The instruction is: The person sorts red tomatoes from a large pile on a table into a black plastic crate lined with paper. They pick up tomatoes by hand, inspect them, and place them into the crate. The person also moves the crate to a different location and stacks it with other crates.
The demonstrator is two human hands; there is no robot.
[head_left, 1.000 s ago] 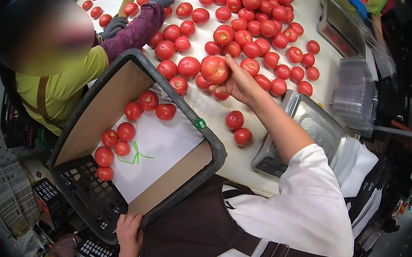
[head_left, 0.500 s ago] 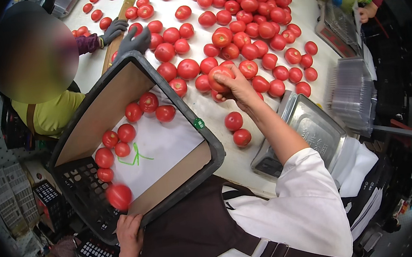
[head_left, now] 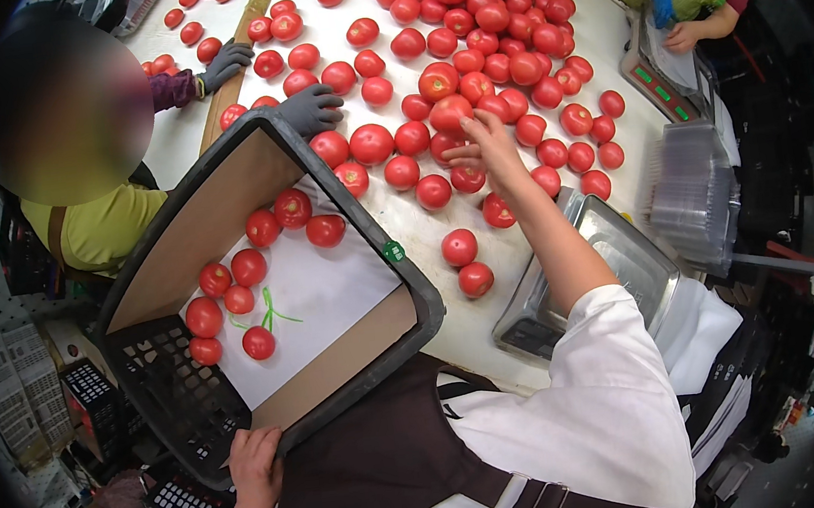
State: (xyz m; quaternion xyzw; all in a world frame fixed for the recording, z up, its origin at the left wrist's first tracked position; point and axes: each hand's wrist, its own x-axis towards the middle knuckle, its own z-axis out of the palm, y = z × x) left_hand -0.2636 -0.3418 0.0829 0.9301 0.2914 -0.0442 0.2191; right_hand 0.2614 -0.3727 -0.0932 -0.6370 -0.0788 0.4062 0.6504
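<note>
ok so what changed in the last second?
The right hand, gripping a tomato over the pile a second ago, now rests spread fingers on the heap with nothing gripped. The crate holds about two more tomatoes than before. Unchanged: the left hand grips the crate's near rim, and the crate leans on the table.

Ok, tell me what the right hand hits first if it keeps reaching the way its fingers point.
The right hand points up-left across the table; its fingertips sit at a red tomato in the pile, likely the first thing met. Whether they touch it is unclear.
</note>
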